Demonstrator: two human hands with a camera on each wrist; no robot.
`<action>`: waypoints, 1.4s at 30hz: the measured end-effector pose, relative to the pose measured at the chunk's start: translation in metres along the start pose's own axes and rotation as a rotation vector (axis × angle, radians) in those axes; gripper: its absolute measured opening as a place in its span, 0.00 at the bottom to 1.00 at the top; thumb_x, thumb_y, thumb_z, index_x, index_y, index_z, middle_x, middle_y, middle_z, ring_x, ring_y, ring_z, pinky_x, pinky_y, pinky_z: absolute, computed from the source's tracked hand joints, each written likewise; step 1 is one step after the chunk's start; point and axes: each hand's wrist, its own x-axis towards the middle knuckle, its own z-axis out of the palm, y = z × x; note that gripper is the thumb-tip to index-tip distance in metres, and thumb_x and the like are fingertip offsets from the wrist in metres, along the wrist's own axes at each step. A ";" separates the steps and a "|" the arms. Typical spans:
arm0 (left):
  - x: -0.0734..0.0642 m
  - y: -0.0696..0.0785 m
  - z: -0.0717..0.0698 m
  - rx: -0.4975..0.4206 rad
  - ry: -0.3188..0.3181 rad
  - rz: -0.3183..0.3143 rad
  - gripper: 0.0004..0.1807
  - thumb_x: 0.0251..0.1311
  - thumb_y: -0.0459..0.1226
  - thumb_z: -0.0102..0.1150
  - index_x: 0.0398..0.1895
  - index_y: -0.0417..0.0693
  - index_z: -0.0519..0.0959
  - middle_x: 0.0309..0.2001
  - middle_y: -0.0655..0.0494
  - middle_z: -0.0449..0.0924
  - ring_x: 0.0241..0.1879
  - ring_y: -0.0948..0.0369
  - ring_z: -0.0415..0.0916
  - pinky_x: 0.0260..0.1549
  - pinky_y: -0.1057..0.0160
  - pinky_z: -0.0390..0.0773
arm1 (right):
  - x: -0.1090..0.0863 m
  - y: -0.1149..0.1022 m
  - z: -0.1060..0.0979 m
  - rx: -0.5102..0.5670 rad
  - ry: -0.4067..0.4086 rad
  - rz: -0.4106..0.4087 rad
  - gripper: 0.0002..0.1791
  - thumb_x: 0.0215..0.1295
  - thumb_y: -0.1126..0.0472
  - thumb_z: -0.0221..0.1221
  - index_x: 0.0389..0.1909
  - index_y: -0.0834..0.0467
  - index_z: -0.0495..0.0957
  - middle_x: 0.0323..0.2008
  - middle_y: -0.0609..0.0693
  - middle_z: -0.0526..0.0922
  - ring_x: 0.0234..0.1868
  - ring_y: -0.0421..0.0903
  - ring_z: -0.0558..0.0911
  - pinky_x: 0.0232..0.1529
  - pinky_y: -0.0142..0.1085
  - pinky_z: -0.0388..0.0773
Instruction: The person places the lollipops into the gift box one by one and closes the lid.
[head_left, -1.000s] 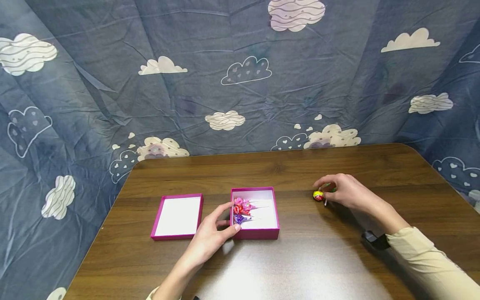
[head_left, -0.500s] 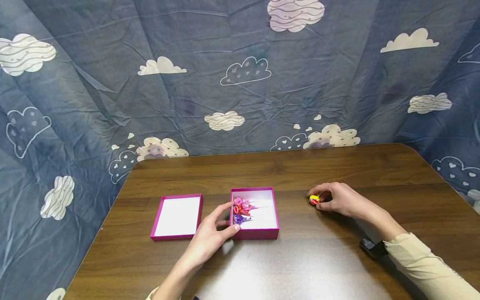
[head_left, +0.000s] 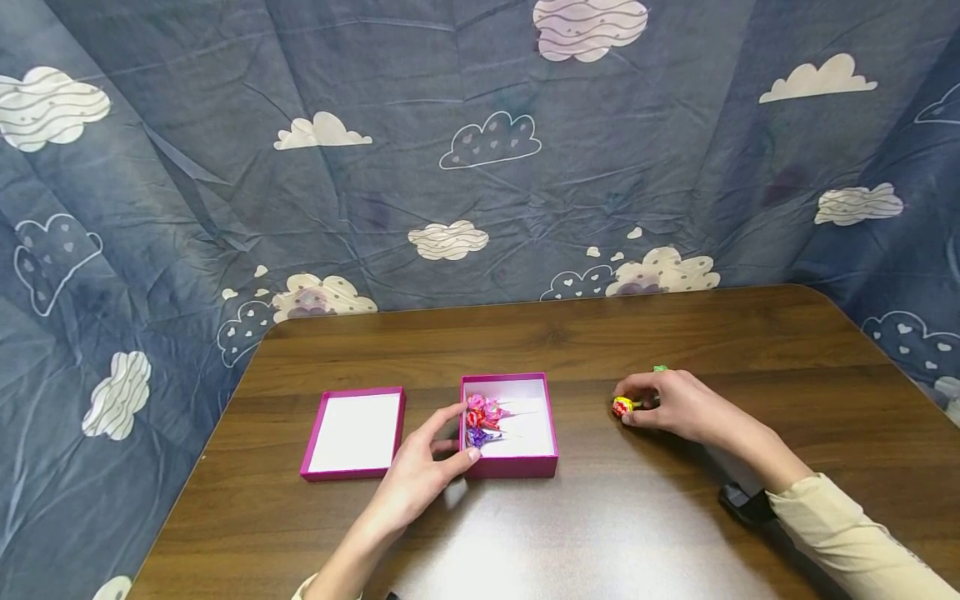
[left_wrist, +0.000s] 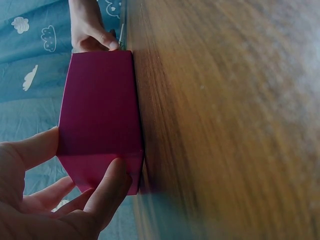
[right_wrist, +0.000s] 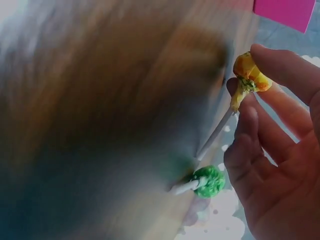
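Note:
My left hand (head_left: 423, 471) grips the near left corner of a magenta box (head_left: 513, 468), thumb at the rim and fingers against the left wall. Inside, against that wall, lie several wrapped lollipops, pink (head_left: 491, 409), red (head_left: 476, 420) and purple (head_left: 480, 437), sticks pointing right. To the box's right, my right hand (head_left: 693, 406) pinches a lollipop (head_left: 622, 407) in a yellow and red wrapper, its white stick showing in the right wrist view. A green lollipop (right_wrist: 209, 181) lies behind that hand, mostly hidden in the head view.
The box's lid (head_left: 356, 433), white inside with a magenta rim, lies left of the box on the brown wooden table (head_left: 570, 542). A blue cloth (head_left: 360, 192) with cloud prints hangs behind the table's far edge.
My right hand has shifted slightly left and nearer, taking the yellow and red lollipop with it. The green lollipop's top shows behind the hand again. My left hand and the box stay put.

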 end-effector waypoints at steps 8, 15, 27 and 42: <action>0.000 0.000 0.000 0.004 -0.002 0.003 0.34 0.59 0.43 0.68 0.69 0.58 0.69 0.68 0.44 0.67 0.56 0.45 0.74 0.43 0.50 0.78 | -0.002 -0.010 0.003 0.008 0.032 -0.062 0.06 0.62 0.53 0.68 0.39 0.43 0.84 0.33 0.33 0.82 0.38 0.38 0.80 0.41 0.40 0.75; 0.000 0.000 0.000 0.001 -0.002 0.002 0.34 0.59 0.43 0.68 0.69 0.58 0.69 0.68 0.44 0.66 0.57 0.44 0.74 0.44 0.49 0.78 | -0.001 -0.015 0.007 0.076 0.047 -0.136 0.10 0.65 0.54 0.65 0.45 0.49 0.85 0.37 0.32 0.83 0.39 0.34 0.81 0.42 0.40 0.77; 0.001 -0.001 0.000 -0.010 -0.002 0.002 0.34 0.59 0.42 0.68 0.69 0.58 0.69 0.68 0.42 0.66 0.57 0.44 0.73 0.44 0.49 0.78 | 0.000 -0.023 0.013 0.119 0.104 -0.113 0.11 0.56 0.56 0.72 0.39 0.41 0.83 0.31 0.32 0.82 0.37 0.36 0.80 0.41 0.37 0.77; 0.001 -0.001 -0.001 -0.025 -0.017 0.002 0.34 0.59 0.42 0.68 0.70 0.57 0.68 0.68 0.45 0.66 0.56 0.45 0.74 0.42 0.52 0.78 | 0.005 -0.044 0.016 0.198 0.168 -0.153 0.11 0.57 0.56 0.72 0.39 0.44 0.81 0.31 0.34 0.82 0.33 0.37 0.80 0.36 0.37 0.78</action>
